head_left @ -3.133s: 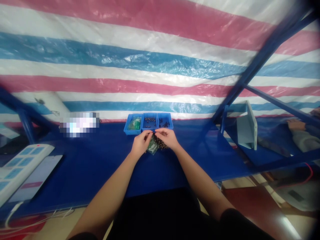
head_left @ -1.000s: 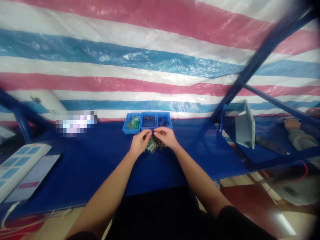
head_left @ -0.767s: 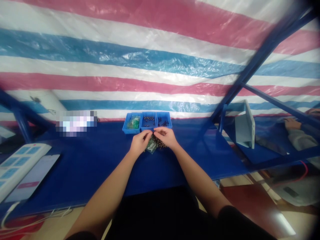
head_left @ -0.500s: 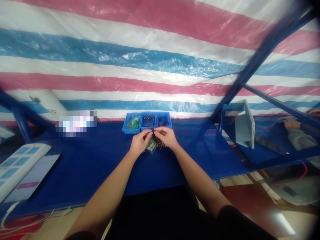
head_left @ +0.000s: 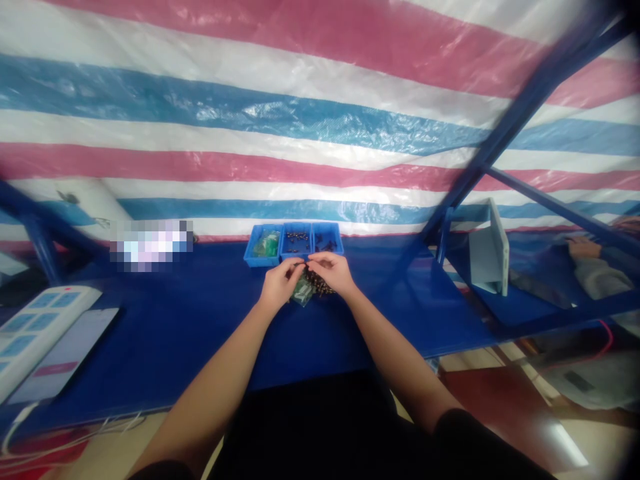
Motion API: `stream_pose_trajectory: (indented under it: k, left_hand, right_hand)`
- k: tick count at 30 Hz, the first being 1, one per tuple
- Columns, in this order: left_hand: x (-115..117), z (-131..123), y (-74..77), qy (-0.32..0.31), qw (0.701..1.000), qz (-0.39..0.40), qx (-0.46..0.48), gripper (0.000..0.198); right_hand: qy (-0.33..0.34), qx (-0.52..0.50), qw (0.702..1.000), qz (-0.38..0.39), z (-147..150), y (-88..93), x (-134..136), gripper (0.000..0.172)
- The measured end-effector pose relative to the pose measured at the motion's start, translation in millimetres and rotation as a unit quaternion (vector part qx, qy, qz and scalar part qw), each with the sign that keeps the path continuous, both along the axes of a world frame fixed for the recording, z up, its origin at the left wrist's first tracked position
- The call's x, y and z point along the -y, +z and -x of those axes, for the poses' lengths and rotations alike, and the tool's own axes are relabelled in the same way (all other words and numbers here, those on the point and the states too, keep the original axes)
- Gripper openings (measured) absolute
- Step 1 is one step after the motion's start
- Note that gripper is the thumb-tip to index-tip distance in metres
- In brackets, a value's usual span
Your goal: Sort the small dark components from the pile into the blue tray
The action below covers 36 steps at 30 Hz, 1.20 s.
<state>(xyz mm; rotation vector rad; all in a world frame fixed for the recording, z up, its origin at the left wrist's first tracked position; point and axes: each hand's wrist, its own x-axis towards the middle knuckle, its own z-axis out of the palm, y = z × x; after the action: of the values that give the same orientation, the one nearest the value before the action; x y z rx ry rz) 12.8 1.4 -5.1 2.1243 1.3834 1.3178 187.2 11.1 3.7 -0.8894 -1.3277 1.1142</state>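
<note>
My left hand [head_left: 281, 283] and my right hand [head_left: 334, 272] meet fingertip to fingertip over the blue table [head_left: 210, 320]. Both are closed in a pinch on something small and dark, too tiny to name. Under them lie a clear plastic bag [head_left: 303, 292] with greenish contents and a pile of small dark and brass-coloured parts [head_left: 323, 287], partly hidden by my right hand. Just beyond stand three blue bins: the left bin [head_left: 248, 255] holds green bagged items, the middle bin [head_left: 297, 247] small dark parts, and the right bin [head_left: 338, 241] a few dark pieces.
At the left are a white power strip [head_left: 45, 320], a phone [head_left: 65, 357] with a cable, and a pixelated bright patch [head_left: 150, 247]. A tablet on a stand [head_left: 493, 257] is to the right, behind a blue metal frame [head_left: 463, 180]. Another person's hand [head_left: 584, 247] shows at far right.
Almost nothing differs. Both hands keep their fingertip pinch in the same place, with only a very slight shift of the view.
</note>
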Motion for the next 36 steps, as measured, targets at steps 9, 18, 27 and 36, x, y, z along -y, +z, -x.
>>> stream_pose_trajectory:
  k: [9, 18, 27, 36]
  left_hand:
    - [0.1, 1.8, 2.2, 0.002, 0.999, 0.014, -0.039, 0.028]
    - [2.3, 1.2, 3.6, 0.001, 0.999, 0.038, -0.009, 0.029]
    - [2.5, 0.1, 4.0, 0.005, 0.999, 0.023, -0.031, 0.028]
    - [3.1, 0.6, 5.9, 0.01, 0.999, 0.019, -0.037, 0.03]
  right_hand:
    - [-0.021, 0.084, 0.995, -0.042, -1.9, -4.0, -0.2, 0.033]
    - [-0.212, 0.101, 0.967, -0.096, -9.3, 8.1, 7.8, 0.028]
    - [-0.254, 0.221, 0.94, -0.052, -33.3, -1.5, -15.0, 0.028]
    - [-0.1, 0.419, 0.902, -0.022, -33.4, -2.4, -13.8, 0.021]
